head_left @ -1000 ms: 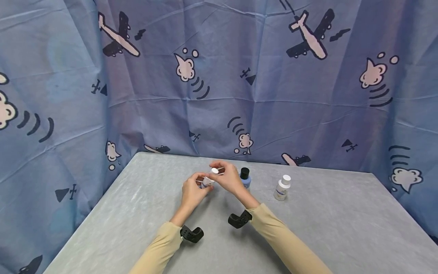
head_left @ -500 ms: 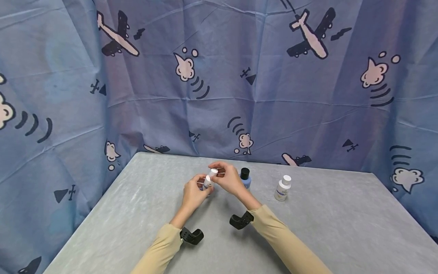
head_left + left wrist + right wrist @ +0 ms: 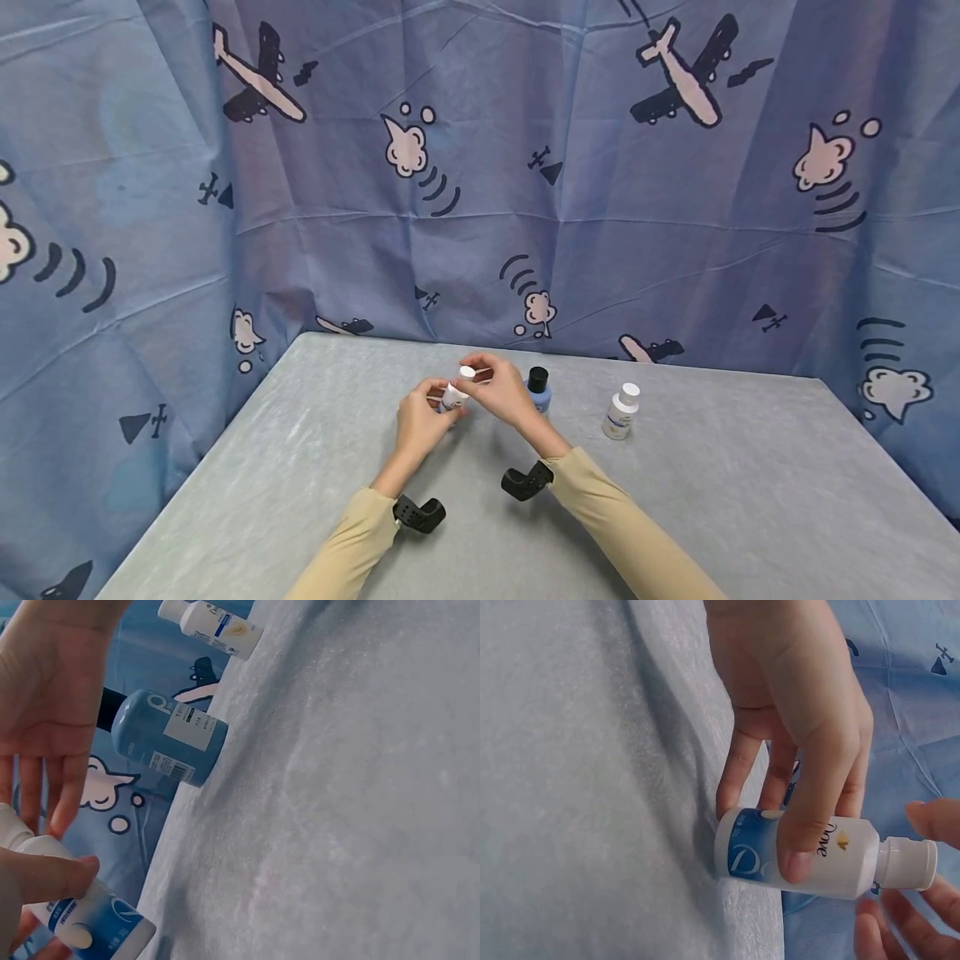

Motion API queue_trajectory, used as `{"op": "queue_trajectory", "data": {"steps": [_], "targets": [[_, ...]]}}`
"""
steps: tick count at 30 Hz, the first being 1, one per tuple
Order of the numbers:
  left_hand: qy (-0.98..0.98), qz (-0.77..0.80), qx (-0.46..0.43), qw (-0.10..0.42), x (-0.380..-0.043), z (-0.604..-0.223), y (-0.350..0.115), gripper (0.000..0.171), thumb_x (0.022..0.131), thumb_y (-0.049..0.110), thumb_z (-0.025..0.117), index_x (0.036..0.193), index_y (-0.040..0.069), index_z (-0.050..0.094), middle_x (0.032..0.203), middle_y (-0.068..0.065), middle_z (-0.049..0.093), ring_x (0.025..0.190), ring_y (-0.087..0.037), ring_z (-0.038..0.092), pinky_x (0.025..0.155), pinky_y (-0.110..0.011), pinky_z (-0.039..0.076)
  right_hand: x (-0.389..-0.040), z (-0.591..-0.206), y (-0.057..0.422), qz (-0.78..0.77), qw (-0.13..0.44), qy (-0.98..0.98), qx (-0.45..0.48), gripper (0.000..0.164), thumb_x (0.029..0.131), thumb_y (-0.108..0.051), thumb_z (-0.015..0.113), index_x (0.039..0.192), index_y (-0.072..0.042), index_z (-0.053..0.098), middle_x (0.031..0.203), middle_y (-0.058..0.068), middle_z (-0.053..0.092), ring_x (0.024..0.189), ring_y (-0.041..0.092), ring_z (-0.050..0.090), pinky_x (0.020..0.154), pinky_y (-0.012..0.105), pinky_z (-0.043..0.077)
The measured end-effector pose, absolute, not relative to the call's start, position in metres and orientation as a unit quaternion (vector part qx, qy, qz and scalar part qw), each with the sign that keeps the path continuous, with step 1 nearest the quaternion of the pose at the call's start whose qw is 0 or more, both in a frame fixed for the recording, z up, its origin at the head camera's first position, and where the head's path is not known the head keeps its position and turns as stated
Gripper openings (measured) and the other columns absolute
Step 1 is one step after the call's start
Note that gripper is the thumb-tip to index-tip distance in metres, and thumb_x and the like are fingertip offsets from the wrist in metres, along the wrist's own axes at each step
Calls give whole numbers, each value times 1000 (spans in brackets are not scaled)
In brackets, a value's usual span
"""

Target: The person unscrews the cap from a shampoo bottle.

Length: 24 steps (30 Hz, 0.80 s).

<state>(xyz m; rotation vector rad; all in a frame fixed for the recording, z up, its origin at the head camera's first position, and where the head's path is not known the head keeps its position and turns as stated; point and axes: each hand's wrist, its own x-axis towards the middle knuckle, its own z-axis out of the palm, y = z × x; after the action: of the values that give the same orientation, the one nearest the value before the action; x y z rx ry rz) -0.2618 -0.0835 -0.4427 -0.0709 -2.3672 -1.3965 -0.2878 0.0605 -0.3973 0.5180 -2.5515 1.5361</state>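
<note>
A small white Dove bottle with a blue lower part and a white cap is held tilted above the table. My left hand grips its body, thumb on the near side and fingers behind. My right hand is at the cap, its thumb and fingers spread to either side. In the right wrist view the cap shows uncovered between them, with a narrow gap under the thumb; whether the other fingertips touch it I cannot tell. In the left wrist view the right hand's fingers look fairly straight.
A blue bottle with a black cap stands just beyond the right wrist. Farther right, another small white bottle stands upright. Both are on the grey table, which ends at a patterned blue curtain.
The bottle and both hands stay in nearly the same place. The right fingers have shifted slightly about the cap, and the bottle's tilt has varied a little.
</note>
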Motion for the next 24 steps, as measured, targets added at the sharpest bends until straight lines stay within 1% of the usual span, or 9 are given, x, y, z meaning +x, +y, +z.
{"op": "queue_trajectory", "data": {"steps": [4,8,13,20,24], "targets": [[-848,-488,-32,203,-261,-443,-86,41,66,11,85,103,6,69,91,-12,72,82,-26,67,75,-39,54,-288,-397,60,495,61,-853,155,26,80,-21,77,101,-8,69,95,8,71,78,18,68,64,25,53],[-848,-488,-40,201,-262,-444,-88,40,67,10,85,104,6,69,91,-13,72,82,-26,68,75,-39,54,-289,-396,59,483,57,-860,156,24,80,-18,77,100,-7,69,91,8,70,72,14,65,61,24,51],[-845,-498,-49,191,-262,-445,-89,40,70,9,83,106,5,68,92,-14,72,82,-27,68,74,-39,55,-289,-394,58,476,59,-862,164,26,80,-12,75,105,-5,69,94,9,70,78,17,64,61,25,51],[-842,-502,-49,193,-263,-446,-92,41,71,8,81,109,3,68,93,-15,72,81,-27,68,74,-40,56,-290,-392,57,479,70,-859,169,21,79,-5,73,100,-7,71,95,10,72,84,22,68,67,28,55],[-839,-506,-44,194,-264,-444,-93,42,72,8,81,111,2,67,94,-17,72,82,-28,68,75,-42,56,-291,-392,57,483,69,-856,171,23,80,-4,72,103,-6,70,101,11,70,90,25,68,72,33,56]]}}
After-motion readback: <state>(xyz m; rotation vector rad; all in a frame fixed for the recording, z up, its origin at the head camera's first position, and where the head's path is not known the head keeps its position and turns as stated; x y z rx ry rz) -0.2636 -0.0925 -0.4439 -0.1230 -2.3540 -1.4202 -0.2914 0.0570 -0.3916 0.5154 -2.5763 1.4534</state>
